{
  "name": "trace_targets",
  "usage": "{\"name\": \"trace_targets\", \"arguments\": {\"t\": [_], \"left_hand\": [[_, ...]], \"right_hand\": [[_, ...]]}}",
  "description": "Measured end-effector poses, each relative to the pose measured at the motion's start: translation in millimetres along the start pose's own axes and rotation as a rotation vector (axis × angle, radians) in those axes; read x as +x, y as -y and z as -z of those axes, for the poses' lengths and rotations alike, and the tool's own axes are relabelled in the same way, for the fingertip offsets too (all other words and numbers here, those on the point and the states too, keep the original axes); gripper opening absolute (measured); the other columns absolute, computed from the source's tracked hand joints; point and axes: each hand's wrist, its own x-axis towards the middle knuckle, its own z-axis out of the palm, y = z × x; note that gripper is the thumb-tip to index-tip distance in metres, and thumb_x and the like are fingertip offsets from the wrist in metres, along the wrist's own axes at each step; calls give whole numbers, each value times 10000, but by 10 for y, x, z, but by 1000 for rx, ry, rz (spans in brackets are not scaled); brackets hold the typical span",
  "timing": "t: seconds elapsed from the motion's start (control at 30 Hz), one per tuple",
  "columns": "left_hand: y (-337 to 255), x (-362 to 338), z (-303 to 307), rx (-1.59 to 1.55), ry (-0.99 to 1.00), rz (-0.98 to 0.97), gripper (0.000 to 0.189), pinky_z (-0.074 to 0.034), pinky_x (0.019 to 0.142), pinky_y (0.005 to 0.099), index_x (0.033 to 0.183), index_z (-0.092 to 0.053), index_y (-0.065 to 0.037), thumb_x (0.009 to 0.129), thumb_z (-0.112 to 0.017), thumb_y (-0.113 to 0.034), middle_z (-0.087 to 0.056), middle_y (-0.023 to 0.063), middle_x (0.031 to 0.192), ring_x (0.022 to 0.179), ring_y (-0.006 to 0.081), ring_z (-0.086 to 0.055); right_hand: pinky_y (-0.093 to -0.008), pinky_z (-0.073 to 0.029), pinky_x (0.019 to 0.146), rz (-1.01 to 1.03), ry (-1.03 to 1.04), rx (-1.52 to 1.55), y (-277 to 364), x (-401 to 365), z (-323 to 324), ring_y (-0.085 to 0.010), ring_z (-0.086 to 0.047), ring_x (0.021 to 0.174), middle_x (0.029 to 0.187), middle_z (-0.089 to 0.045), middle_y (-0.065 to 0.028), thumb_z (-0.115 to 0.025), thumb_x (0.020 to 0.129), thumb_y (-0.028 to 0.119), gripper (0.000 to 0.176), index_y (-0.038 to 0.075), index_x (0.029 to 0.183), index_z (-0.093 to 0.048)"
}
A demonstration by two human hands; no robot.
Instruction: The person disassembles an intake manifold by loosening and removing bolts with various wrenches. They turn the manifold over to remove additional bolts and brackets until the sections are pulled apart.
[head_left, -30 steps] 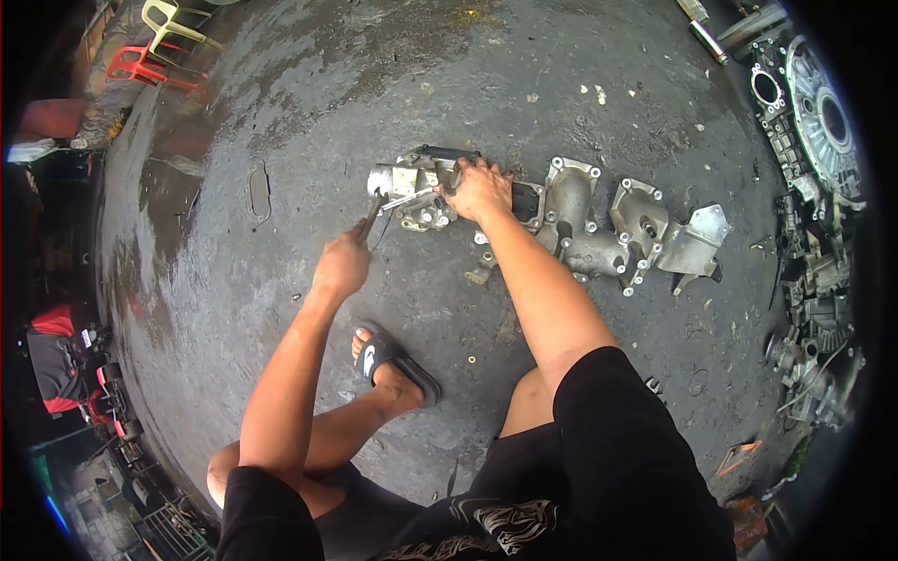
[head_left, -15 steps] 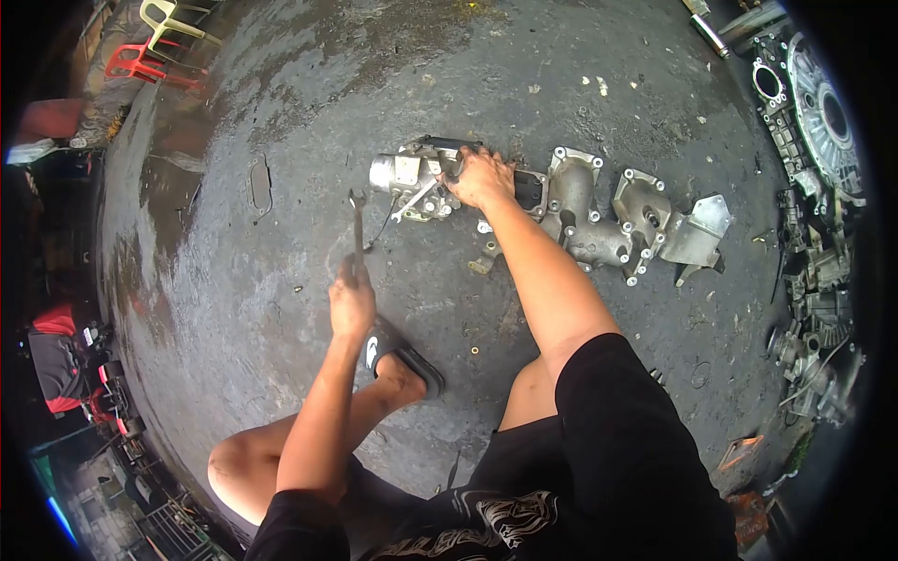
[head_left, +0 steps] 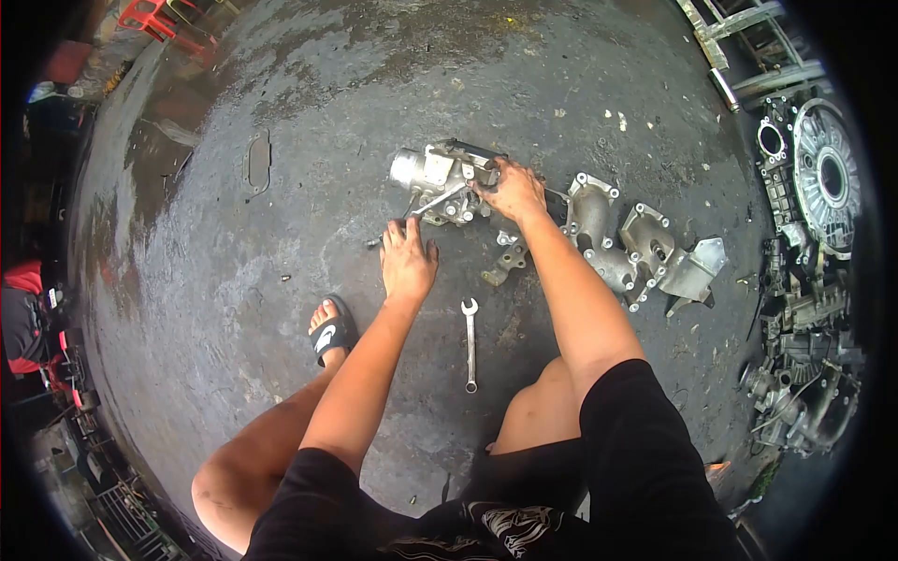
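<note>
A metal throttle body (head_left: 437,168) with a round silver mouth lies on the dark floor. My right hand (head_left: 513,190) grips its right end, fingers curled over the top edge. My left hand (head_left: 407,257) is just below it, fingers stretched out towards a slanting lever (head_left: 441,198) on its near side; the palm faces down. An open-ended combination wrench (head_left: 470,346) lies on the floor between my legs, jaw pointing away from me. Right of my right hand sits a cast metal manifold (head_left: 591,217), with a small bracket (head_left: 505,266) by my forearm.
A flat gasket (head_left: 257,163) lies on the floor to the left. Along the right edge are a large round housing (head_left: 823,175) and several greasy engine parts (head_left: 809,402). My sandalled foot (head_left: 326,332) is at the left. A red chair (head_left: 148,17) stands far left.
The wrench has gone from my left hand to the floor between my legs. My left hand has moved right and up to the throttle body. My right hand still grips it.
</note>
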Motion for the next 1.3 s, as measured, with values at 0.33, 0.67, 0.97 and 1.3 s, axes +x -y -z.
{"name": "trace_targets", "arguments": {"t": [0.33, 0.67, 0.97, 1.3], "left_hand": [[317, 321, -571, -381, -80, -154, 371, -463, 878, 421, 1194, -555, -16, 867, -637, -172, -628, 180, 1090, 1001, 338, -603], [444, 667, -79, -836, 432, 101, 225, -480, 725, 314, 1072, -626, -4, 929, -603, -177, -636, 93, 879, 760, 168, -599], [503, 647, -214, -1025, 651, 211, 222, -468, 694, 290, 1008, -624, -29, 963, -554, -235, -606, 11, 755, 706, 108, -559], [481, 1090, 136, -500, 236, -235, 239, -484, 853, 417, 1063, -654, -16, 900, -596, -181, -671, 176, 1025, 987, 354, -633]], "right_hand": [[-488, -342, 1081, 46, -23, -33, -64, 76, -72, -332, -437, 1298, 1408, -482, -78, -691, 725, 581, 793, 152, 1359, -487], [-485, -358, 1063, 97, -66, -45, -67, 53, -90, -341, -455, 1278, 1368, -518, -82, -701, 742, 532, 658, 170, 1273, -561], [-492, -337, 1075, 93, -90, -60, -68, 45, -102, -318, -420, 1315, 1411, -471, -100, -670, 751, 578, 752, 110, 1320, -521], [-480, -337, 1077, 92, -31, -65, 5, 8, -18, -319, -428, 1307, 1399, -479, -109, -660, 763, 577, 727, 113, 1308, -529]]}}
